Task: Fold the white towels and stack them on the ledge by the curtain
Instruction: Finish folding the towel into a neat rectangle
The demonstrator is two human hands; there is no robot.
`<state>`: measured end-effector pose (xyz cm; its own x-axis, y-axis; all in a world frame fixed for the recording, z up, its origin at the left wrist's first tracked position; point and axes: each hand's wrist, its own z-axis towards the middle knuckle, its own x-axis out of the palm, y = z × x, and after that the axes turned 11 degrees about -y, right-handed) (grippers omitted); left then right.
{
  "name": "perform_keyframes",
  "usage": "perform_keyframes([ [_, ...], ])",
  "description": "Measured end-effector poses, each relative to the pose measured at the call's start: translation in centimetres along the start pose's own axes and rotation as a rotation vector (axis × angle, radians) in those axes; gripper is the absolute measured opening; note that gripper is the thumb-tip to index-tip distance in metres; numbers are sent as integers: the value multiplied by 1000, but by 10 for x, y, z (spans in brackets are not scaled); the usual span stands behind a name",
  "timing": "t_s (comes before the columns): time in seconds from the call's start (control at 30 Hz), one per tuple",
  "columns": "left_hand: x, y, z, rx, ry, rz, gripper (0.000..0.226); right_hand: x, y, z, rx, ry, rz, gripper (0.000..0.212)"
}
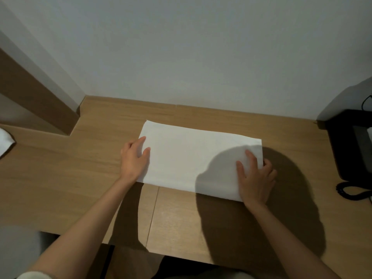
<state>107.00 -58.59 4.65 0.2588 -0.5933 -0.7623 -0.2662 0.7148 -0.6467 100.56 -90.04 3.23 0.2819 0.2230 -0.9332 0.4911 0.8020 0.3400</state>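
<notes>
**Both hands flat on the folded towel**

The white towel (191, 158) lies folded in a neat rectangle on the wooden desk (80, 178), near the pale wall (201, 47). My left hand (134, 158) is at the towel's left short edge: thumb and forefinger lie on top of the cloth, and the other fingers bend loosely beside it. I cannot tell whether any of them reach under the edge. My right hand (255, 178) lies palm down over the right end, thumb and first fingers spread on top, the outer fingers hanging just past the right edge. Neither hand pinches the cloth. My shadow covers the towel's right part. A black telephone (350, 150) with a coiled cord (350, 190) stands well to the right. At the far left edge lies a bit of another white cloth (5, 139).
</notes>
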Motion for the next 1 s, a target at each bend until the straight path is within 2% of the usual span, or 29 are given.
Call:
perform_keyframes([
  [0.07, 3, -1, 6, -31, 54, -7, 48, 1, 0, 2, 14, -15, 34, 51],
  [0.2, 5, -3, 16, 101, 156, 35, 52, 2, -2, 8, 27, 4, 135, 51],
  [0.3, 0, -3, 17, 122, 186, -31, 51, 0, -7, 15, 10, 75, 140, 53],
  [0.47, -8, -2, 11, 57, 176, -203, 42, -11, -6, 20, 8, 192, 103, 53],
  [0.57, -16, -1, 6, -19, 199, -270, 37, -22, -4, 21, -7, 225, 192, 49],
  [0.73, -41, 12, -10, -59, 253, -271, 42, -36, -1, 4, 75, 195, 446, 40],
  [0.87, -72, 27, -38, -28, 201, -307, 41, -47, -1, -26, -11, 173, 542, 40],
  [1.0, -108, 49, -72, -55, 201, -324, 40, -63, -1, -67, -16, 145, 611, 35],
])
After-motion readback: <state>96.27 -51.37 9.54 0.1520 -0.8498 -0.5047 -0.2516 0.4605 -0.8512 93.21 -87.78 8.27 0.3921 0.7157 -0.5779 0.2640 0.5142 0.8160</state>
